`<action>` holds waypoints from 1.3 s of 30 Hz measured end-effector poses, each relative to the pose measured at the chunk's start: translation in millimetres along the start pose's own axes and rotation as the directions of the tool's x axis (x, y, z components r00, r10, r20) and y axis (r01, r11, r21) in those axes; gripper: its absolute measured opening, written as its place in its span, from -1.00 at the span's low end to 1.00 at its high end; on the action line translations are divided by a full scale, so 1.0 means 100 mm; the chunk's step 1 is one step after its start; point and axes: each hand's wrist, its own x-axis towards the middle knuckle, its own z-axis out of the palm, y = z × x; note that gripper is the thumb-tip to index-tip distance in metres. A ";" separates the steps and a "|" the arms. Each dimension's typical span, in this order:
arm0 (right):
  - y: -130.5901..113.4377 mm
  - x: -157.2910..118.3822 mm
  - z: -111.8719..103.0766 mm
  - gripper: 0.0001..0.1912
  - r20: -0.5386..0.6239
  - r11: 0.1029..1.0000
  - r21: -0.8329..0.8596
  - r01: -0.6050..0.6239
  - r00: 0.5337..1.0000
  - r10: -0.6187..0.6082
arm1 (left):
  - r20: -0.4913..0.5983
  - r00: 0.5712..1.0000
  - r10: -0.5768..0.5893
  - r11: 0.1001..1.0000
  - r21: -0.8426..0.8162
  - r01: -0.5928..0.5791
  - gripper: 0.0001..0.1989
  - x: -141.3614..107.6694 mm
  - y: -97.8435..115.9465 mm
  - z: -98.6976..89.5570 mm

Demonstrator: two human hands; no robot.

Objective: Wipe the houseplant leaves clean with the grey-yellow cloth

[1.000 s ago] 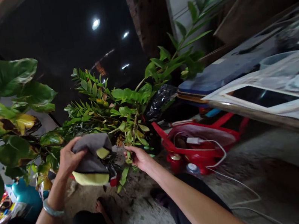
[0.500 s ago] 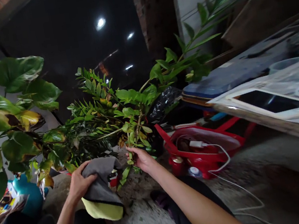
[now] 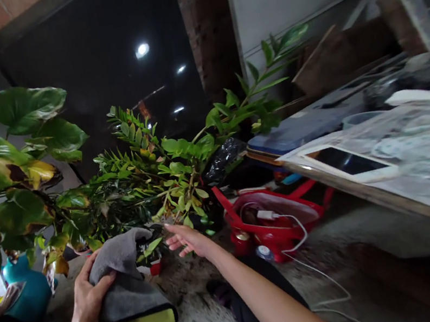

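A grey cloth [image 3: 124,294] with a yellow underside hangs from my left hand [image 3: 88,292], whose thumb and fingers are closed on its left edge. My right hand [image 3: 187,241] is stretched out with fingers apart, and nothing shows in it. Just beyond it stands a leafy green plant [image 3: 190,187] with long stems, some leaves yellowish. A single green leaf [image 3: 153,246] shows between the cloth and my right hand. Below that leaf is a small red and white object [image 3: 155,267], partly hidden by the cloth.
A red bag [image 3: 275,222] holding a white charger and cable stands right of my right arm. Farther right, a tablet-like device [image 3: 347,161] lies on a table [image 3: 425,208]. Broad-leaved foliage [image 3: 36,152] fills the left; beside another person's arm is a teal container [image 3: 27,286].
My right hand has let go of the plant stem and opened, moving slightly left and down. My left hand has moved left and down with the cloth. The view has turned slightly right.
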 end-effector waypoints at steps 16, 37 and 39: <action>0.17 -1.59 0.21 -0.61 0.246 0.966 -0.078 0.245 0.944 -0.220 | 0.024 1.000 0.017 0.999 -0.052 -0.016 -0.39 -0.47 -0.32 0.26; 0.53 -2.20 1.07 0.21 0.078 0.810 -0.383 0.444 0.889 -0.451 | 0.520 0.788 -0.331 0.278 -0.744 0.608 -0.33 -1.15 -0.01 0.58; 0.49 -2.28 1.05 0.15 0.047 0.815 -0.410 0.409 0.902 -0.429 | 0.587 0.741 -0.325 0.224 -0.714 0.664 -0.40 -1.18 -0.05 0.62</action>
